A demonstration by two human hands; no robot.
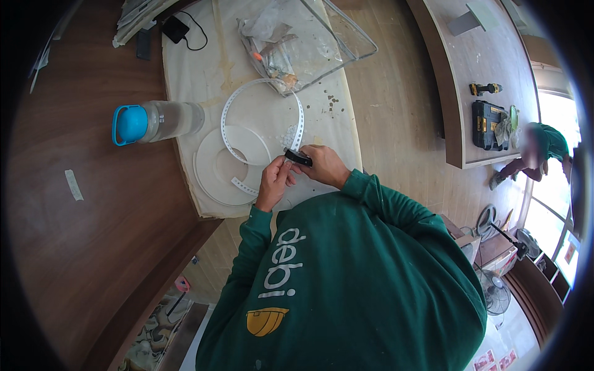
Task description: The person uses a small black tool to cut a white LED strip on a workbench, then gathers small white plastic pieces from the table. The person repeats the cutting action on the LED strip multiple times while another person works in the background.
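My right hand (328, 167) is closed round a small black hand punch (298, 157), its jaws toward my left fingers. My left hand (273, 180) is pinched close to the punch, on a white strip with a row of holes (299, 131); the exact grip is partly hidden. The strip curls in a wide loop over the table, and one loose end lies by my left wrist. Beneath the loop, a flat white round disc or reel (204, 176) rests on the table. Small clear or whitish bits (286, 136) are scattered just beyond the punch.
A blue-lidded bottle (167, 120) lies at the left table edge. A clear plastic bag (275, 55) and a black adapter (176, 28) are at the back. Small dark bits (332, 104) dot the right side. Far right, a person (547, 145) is near a counter with a drill (486, 89).
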